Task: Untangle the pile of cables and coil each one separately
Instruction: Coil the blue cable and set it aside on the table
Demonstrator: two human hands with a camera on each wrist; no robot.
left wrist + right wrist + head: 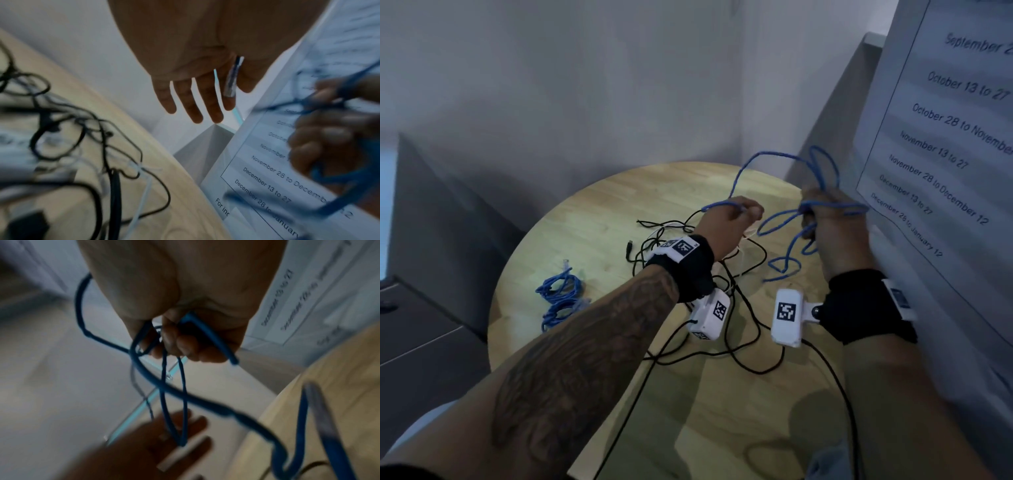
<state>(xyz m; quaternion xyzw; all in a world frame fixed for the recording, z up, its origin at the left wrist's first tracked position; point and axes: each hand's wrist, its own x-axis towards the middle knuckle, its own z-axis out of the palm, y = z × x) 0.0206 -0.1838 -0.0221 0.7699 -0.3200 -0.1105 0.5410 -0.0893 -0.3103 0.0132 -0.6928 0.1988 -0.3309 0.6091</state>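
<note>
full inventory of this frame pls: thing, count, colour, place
blue cable in hand: 1, blue, held up in loops between both hands over the table's far right
coiled blue cables: bundle, count unclear, blue, table's left side
black cables: tangled pile, count unclear, black, table's middle
white cable: at least 1, white, in the black tangle
round table: 1, light wood, in the corner
printed date sheet: 1, white with black text, upright at right
grey cabinet: 1, grey, left of table
wrist cameras: 2, white, on black wristbands
left hand: pinches the blue cable's end
right hand: grips its gathered loops
</note>
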